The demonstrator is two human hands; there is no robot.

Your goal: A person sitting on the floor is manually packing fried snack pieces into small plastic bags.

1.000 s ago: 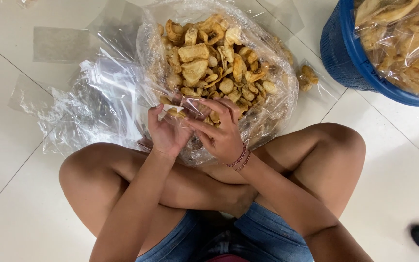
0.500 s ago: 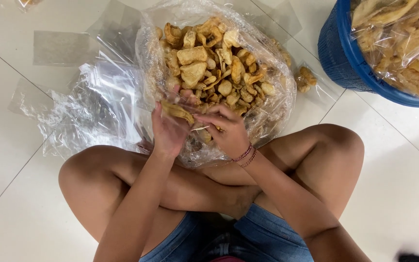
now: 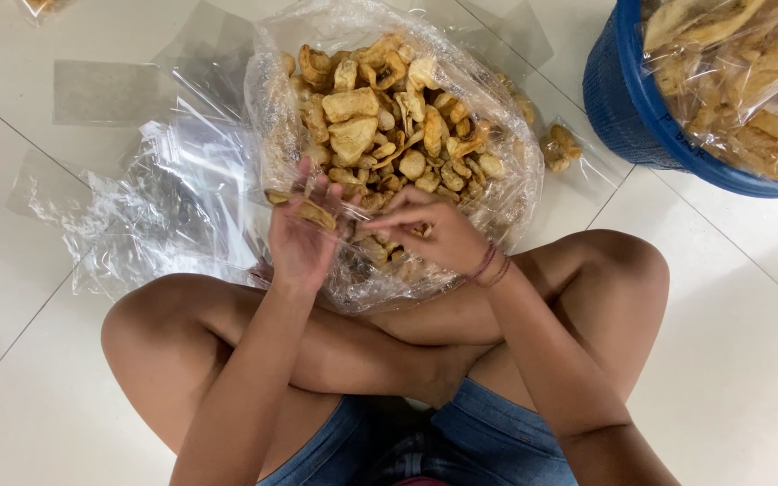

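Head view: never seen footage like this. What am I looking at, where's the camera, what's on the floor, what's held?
There is no machine here. A person sits cross-legged on a white tiled floor, and the camera is worn on their head, looking straight down, so the bare knees and both arms come in from the bottom edge.

In front of the legs stands a large clear plastic bag, open at the top and full of fried golden-brown snack pieces. The left hand cups a few of those pieces in its palm. The right hand, with thin bands at the wrist, reaches in beside it, its fingers pinched among the pieces.

Empty clear plastic bags lie at the left, one small filled packet at the right, and a blue basket of bagged snacks at top right.
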